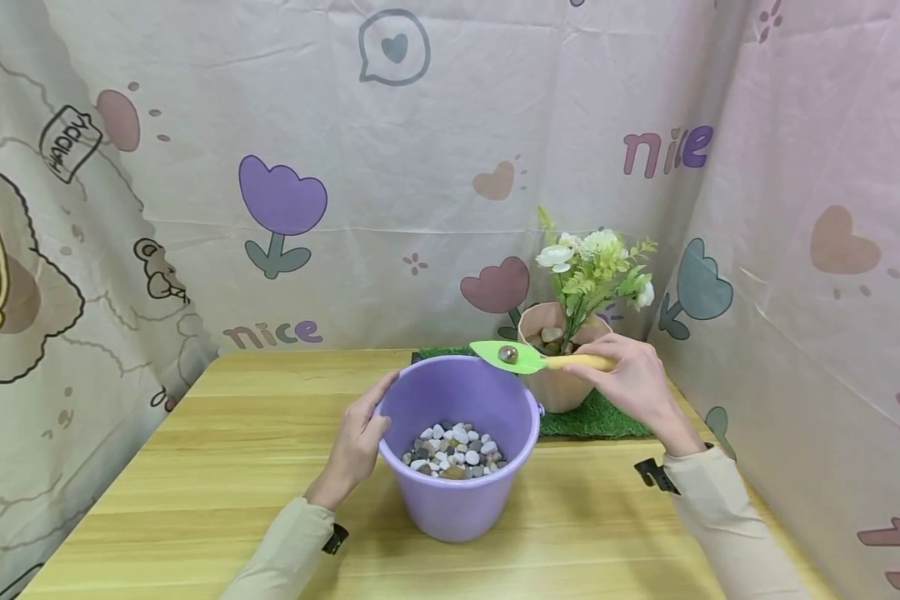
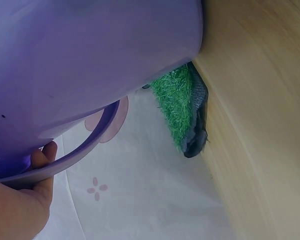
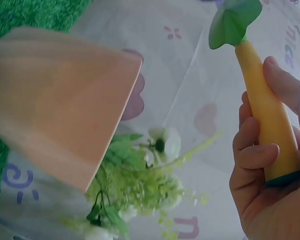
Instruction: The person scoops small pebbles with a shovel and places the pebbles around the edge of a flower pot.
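A purple bucket (image 1: 457, 508) stands upright on the table, with grey, white and brown pebbles (image 1: 459, 450) over its bottom. My left hand (image 1: 354, 442) grips the bucket's left rim; in the left wrist view its fingers (image 2: 49, 152) curl at the rim beside the purple handle (image 2: 85, 147). My right hand (image 1: 633, 379) holds a small garden trowel (image 3: 257, 85) by its yellow handle, fingers wrapped round it. Held roughly level, the green leaf-shaped blade (image 1: 487, 350) overlaps the bucket's back right rim and carries one shiny brown pebble (image 1: 508, 354).
Behind the bucket at the right, a pale pink pot (image 1: 558, 387) with stones and white flowers (image 1: 596, 258) stands on a green artificial grass mat (image 1: 600, 421). The wooden table (image 1: 270, 433) reaches back to a printed cloth (image 1: 420, 167), which also hangs at both sides.
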`<state>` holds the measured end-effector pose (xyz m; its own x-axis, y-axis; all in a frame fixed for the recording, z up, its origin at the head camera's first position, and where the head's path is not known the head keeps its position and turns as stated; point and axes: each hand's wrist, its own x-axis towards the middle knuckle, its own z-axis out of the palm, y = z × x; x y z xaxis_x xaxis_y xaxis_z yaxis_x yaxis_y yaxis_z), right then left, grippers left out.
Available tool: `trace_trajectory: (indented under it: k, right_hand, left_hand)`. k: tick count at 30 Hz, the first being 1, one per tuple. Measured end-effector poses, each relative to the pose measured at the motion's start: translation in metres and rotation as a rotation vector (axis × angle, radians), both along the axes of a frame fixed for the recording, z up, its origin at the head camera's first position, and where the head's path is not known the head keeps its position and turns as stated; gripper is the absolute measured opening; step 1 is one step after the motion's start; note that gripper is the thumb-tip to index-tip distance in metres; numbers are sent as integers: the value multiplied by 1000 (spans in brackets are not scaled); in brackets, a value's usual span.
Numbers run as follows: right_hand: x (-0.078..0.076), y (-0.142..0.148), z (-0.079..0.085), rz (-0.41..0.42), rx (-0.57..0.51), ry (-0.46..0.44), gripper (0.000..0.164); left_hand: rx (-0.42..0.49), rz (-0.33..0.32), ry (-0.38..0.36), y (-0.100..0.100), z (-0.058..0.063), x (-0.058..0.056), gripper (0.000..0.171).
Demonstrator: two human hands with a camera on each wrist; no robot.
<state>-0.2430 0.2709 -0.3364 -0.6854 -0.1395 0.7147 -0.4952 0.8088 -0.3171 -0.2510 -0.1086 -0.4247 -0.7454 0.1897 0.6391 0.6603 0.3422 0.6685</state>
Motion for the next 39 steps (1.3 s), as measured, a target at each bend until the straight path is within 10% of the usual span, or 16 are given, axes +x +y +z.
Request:
trace_trajectory:
  k: [28,39]
  right_hand:
    - [-5,56,0,-363,-4,-268,45]
    - [-21,71,-7,-387,-35,-328,48]
  left_hand:
    - [2,-6,-4,0,0,-1,64]
    - [-2,-6,-6,0,-1,0,63]
